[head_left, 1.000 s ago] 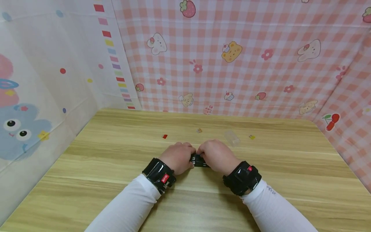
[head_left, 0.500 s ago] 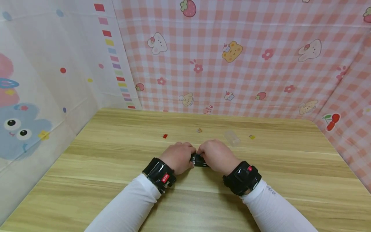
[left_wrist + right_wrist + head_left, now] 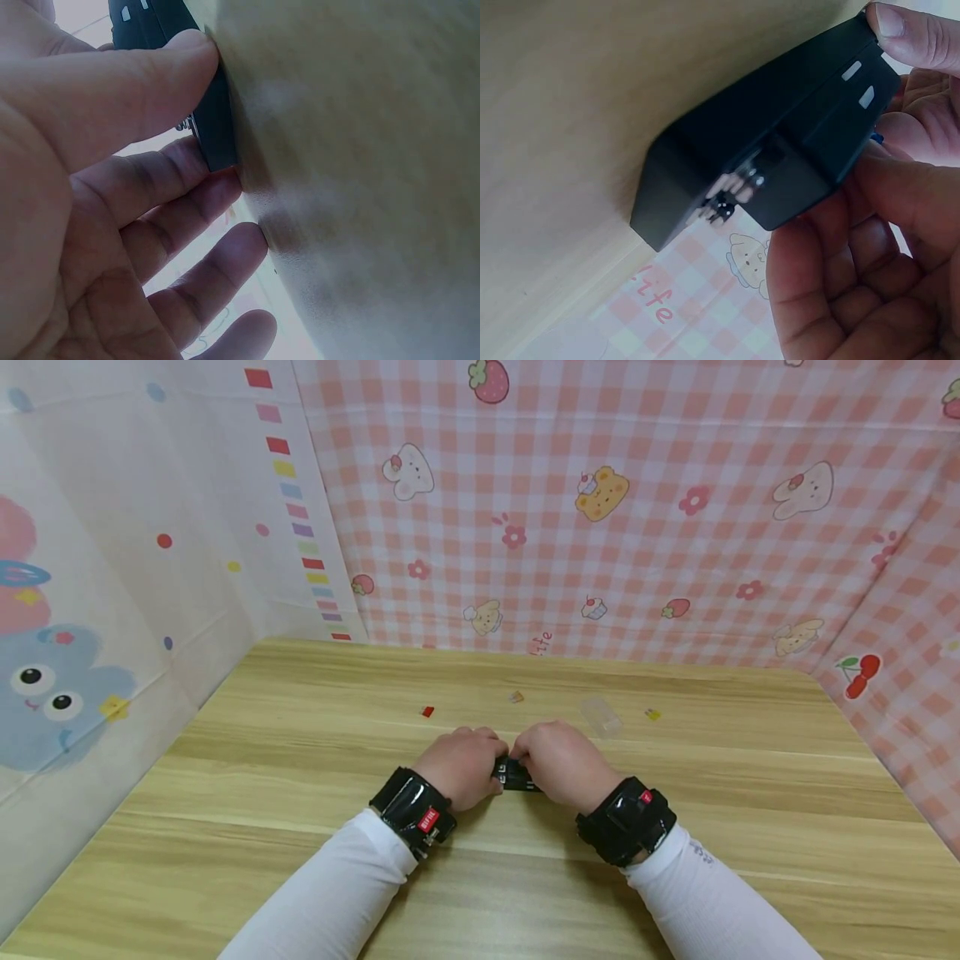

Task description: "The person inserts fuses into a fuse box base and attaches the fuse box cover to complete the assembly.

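Observation:
A black fuse block (image 3: 517,777) with exposed metal terminals rests on the table between both hands. My left hand (image 3: 463,767) grips its left end; the thumb lies along the near side in the left wrist view, where the block (image 3: 219,120) shows past it. My right hand (image 3: 566,764) bends over the other part of the block. In the right wrist view a sliver of a blue blade fuse (image 3: 877,136) shows at the right thumb tip, pinched there and mostly hidden by fingers. The block's terminals (image 3: 731,195) face that camera.
Beyond the hands lie a red blade fuse (image 3: 427,712), a tan blade fuse (image 3: 517,697) and a yellow blade fuse (image 3: 653,714). A clear plastic cover (image 3: 602,717) lies behind the right hand. Patterned cloth (image 3: 570,560) hangs along the back and sides of the wooden table (image 3: 247,843).

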A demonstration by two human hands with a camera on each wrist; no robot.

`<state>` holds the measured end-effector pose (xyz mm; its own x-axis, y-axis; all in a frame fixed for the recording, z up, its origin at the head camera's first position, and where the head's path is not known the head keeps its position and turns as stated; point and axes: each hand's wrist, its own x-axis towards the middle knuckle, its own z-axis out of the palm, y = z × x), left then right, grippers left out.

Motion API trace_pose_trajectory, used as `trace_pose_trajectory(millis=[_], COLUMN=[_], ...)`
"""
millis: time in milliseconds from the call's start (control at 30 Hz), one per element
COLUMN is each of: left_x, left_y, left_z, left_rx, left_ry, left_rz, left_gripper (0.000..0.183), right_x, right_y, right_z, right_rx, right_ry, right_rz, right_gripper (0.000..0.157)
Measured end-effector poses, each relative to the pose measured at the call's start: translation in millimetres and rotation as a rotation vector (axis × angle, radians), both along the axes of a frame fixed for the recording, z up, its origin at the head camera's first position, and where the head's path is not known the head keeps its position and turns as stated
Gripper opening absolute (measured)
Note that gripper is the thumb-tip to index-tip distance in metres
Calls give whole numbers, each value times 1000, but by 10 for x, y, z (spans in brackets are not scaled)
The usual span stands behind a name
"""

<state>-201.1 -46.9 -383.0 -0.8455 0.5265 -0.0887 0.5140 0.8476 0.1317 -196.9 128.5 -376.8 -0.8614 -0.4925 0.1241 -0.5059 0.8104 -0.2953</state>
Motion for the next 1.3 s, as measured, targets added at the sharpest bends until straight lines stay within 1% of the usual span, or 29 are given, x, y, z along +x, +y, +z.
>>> trace_pose_trajectory(millis=[367,867,1167,1300], left_x=[-18,-9,0,0], left_y=[4,3,3,1], left_z=[-2,0,-3,-8], left_rx=[-9,-8,-12,-10], left_ry=[11,13,10,12], left_rz=[-9,-6,-11,-11], left_gripper=[43,43,45,46], right_x=[13,25,17,14], right_y=[-16,-25,-22,-25], right_z=[23,27,-3,-9], right_rx=[15,27,28,28], right_ry=[7,-5,16,8], right_rz=[-7,-15,-8,-14], right_gripper=[16,15,16,17])
